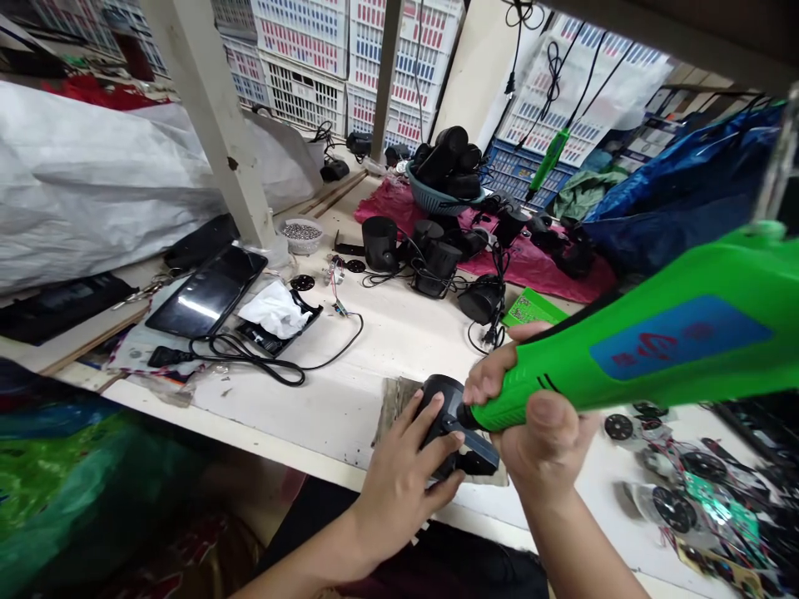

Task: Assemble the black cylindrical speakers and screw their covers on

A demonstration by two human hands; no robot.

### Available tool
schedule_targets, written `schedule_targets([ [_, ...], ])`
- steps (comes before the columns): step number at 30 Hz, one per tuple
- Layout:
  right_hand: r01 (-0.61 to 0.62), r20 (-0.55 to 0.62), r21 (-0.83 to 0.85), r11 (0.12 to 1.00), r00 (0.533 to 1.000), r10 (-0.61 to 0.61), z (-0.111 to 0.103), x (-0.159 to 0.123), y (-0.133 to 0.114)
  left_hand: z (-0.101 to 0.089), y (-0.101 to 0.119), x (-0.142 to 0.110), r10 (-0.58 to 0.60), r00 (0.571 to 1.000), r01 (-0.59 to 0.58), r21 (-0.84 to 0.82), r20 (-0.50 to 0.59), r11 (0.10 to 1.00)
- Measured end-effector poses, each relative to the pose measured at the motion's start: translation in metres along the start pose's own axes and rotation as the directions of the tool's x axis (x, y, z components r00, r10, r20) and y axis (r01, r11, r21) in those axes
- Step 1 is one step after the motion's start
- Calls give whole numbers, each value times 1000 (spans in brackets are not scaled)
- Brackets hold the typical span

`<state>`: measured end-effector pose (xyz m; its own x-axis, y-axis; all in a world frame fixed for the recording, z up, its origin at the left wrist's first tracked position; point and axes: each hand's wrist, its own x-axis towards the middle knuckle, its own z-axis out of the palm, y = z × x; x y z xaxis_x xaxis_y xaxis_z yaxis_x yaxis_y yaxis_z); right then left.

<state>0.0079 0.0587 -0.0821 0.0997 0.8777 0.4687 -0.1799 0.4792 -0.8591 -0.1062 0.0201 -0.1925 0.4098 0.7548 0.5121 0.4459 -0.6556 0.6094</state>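
Note:
My right hand (537,416) is wrapped round a big green electric screwdriver (655,353) with a blue label. Its tip points down-left into a small black speaker housing (446,424) near the table's front edge. My left hand (399,482) steadies that housing from the left, fingers curled over its side. The housing rests on a grey pad (393,399) on the white table (349,374).
Several black speaker parts (437,249) with cables lie on a pink cloth behind. A basket (437,198) of black housings, a bowl of screws (302,233), a black tablet (209,291) and a black cable sit to the left. Loose discs and circuit boards (687,491) lie at right. A white post (212,116) rises at left.

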Motion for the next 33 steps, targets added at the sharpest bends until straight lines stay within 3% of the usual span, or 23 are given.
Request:
schedule_targets([
  [6, 22, 24, 43, 999, 999, -23, -1, -1, 5, 3, -1, -3, -7, 1000, 7, 15, -6, 1000],
  [12, 64, -94, 60, 996, 994, -58, -5, 2, 6, 4, 0, -5, -53, 999, 53, 22, -11, 998],
  [19, -182, -25, 6, 983, 983, 182, -11, 18, -14, 4, -2, -6, -7, 999, 11, 88, -46, 996],
  [25, -241, -132, -34, 970, 963, 234, 2, 27, -26, 5, -2, -7, 2, 998, 4, 92, -58, 996],
  [33, -331, -80, 17, 944, 940, 331, 3, 36, -33, 4, 0, -5, 27, 998, -21, 100, -62, 995],
])
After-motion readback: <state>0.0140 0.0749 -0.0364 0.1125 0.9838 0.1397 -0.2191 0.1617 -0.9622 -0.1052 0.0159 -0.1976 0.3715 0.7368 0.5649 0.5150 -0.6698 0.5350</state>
